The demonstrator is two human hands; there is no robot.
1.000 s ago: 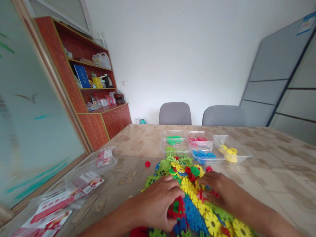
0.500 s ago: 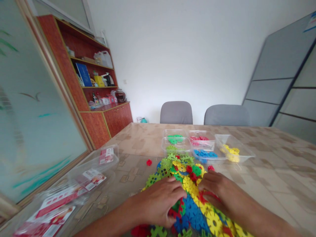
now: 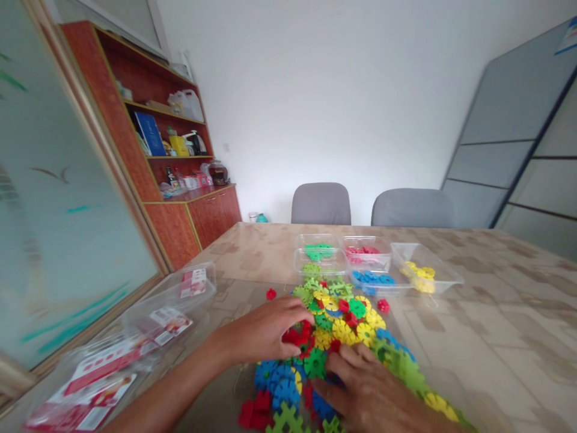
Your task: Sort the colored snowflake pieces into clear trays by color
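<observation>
A heap of interlocking plastic building pieces, with yellow snowflake discs (image 3: 345,331) among green, blue and red ones, lies under both hands. My left hand (image 3: 270,328) is curled at the left of the heap, with red pieces (image 3: 300,335) between its thumb and fingers. Low over the near right part is my right hand (image 3: 367,385), its thumb and fingers apart, fingertips touching the heap beside a green disc (image 3: 314,362). Blue discs (image 3: 282,382) and red pieces (image 3: 256,412) lie at the near left. What is beneath the right palm is hidden.
Beyond the heap stand clear plastic boxes holding green discs (image 3: 319,251), red pieces (image 3: 363,251), blue discs (image 3: 373,280) and yellow discs (image 3: 421,276). Single red pieces lie at the left (image 3: 271,294) and right (image 3: 383,305). Clear packaging (image 3: 166,300) covers the table's left side.
My left hand has moved up and left, now around red pieces. My right hand has come left and nearer, over the middle of the heap. The heap's near part is rearranged, showing more blue discs.
</observation>
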